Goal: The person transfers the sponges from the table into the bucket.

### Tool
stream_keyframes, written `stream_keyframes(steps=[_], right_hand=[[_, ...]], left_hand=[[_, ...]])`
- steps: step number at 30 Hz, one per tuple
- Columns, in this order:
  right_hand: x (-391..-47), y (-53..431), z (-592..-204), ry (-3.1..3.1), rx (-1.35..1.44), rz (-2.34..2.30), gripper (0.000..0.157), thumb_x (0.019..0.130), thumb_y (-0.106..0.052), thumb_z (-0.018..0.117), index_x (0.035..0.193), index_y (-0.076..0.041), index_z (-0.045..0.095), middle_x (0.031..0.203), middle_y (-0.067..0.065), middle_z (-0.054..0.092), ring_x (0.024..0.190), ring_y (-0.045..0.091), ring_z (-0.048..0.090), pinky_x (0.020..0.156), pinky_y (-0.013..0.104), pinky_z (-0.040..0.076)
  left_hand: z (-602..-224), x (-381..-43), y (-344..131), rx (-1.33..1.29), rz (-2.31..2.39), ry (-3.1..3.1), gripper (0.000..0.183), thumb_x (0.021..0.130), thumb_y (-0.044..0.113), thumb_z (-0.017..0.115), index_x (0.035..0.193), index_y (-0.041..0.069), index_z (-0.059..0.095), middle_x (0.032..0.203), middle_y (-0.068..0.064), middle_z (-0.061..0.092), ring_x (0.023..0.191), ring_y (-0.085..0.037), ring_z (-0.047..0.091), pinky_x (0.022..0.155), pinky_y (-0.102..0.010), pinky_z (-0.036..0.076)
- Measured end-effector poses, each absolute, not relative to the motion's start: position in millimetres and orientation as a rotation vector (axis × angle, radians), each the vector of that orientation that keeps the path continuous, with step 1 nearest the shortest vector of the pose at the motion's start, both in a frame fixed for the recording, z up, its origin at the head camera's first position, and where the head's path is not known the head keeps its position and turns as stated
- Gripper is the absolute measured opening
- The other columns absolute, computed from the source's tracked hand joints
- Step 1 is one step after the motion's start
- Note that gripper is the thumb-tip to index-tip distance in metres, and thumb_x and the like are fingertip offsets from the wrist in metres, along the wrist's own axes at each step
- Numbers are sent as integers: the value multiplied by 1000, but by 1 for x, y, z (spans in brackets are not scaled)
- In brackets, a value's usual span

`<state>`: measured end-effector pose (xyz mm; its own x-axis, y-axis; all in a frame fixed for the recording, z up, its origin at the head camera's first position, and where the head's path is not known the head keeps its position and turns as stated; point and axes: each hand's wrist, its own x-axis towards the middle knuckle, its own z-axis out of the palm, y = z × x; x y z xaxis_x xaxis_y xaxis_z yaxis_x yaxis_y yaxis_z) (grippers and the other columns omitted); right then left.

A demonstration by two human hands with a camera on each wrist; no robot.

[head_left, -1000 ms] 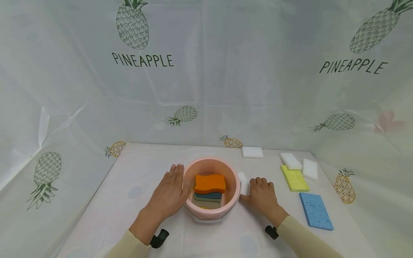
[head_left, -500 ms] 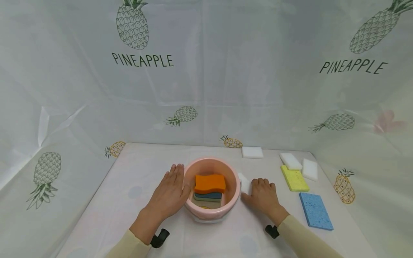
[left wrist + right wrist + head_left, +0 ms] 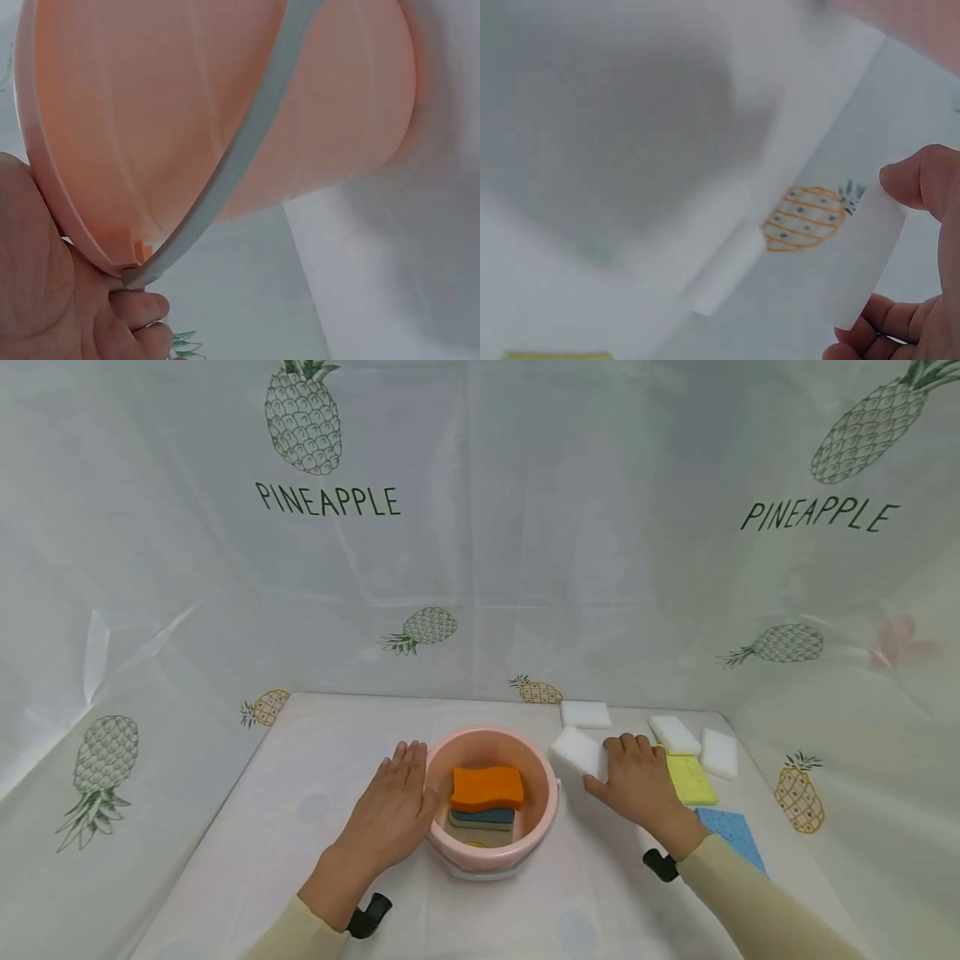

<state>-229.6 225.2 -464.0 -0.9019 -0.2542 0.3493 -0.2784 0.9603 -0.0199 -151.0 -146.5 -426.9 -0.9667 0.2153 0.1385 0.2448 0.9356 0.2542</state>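
A pink bucket with a pale grey handle stands mid-table. In it lie an orange sponge and, below that, a blue-grey and beige stack. My left hand, fingers straight, rests against the bucket's left rim; in the left wrist view the palm touches the rim by the handle joint. To the right of the bucket, my right hand holds a white sponge above the table. The right wrist view shows thumb and fingers pinching this sponge by opposite edges.
One white sponge lies at the table's back edge. Farther right are two more white sponges, one upper and one outer, a yellow sponge and a blue sponge, partly behind the right arm. A patterned sheet rises behind the table.
The right hand has picked up the white sponge that lay beside the bucket and has moved up and to the right with it. The left hand has stayed at the rim.
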Motion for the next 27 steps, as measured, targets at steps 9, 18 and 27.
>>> stream_keyframes(steps=[9,18,27], right_hand=[[-232,219,-414,-2575,586,40,56,75,-45,70,105,1,58,97,16,58,88,35,50,69,48,39],[-226,181,-377,-2545,695,62,57,78,-45,67,115,-3,58,106,14,60,95,33,50,77,47,40],[-220,138,-378,-2592,882,68,55,81,-46,64,120,-8,56,117,7,56,106,27,47,87,43,39]], left_hand=[[-425,-150,-148,-361,-386,-2975,64,104,37,38,153,-1,24,160,-16,26,150,-32,20,121,-51,21],[-428,-152,-147,-351,-419,-2975,63,104,38,36,153,-1,23,160,-15,27,150,-31,20,121,-50,21],[-430,-154,-145,-340,-434,-2982,64,104,38,37,154,0,22,160,-14,27,150,-31,20,121,-50,21]])
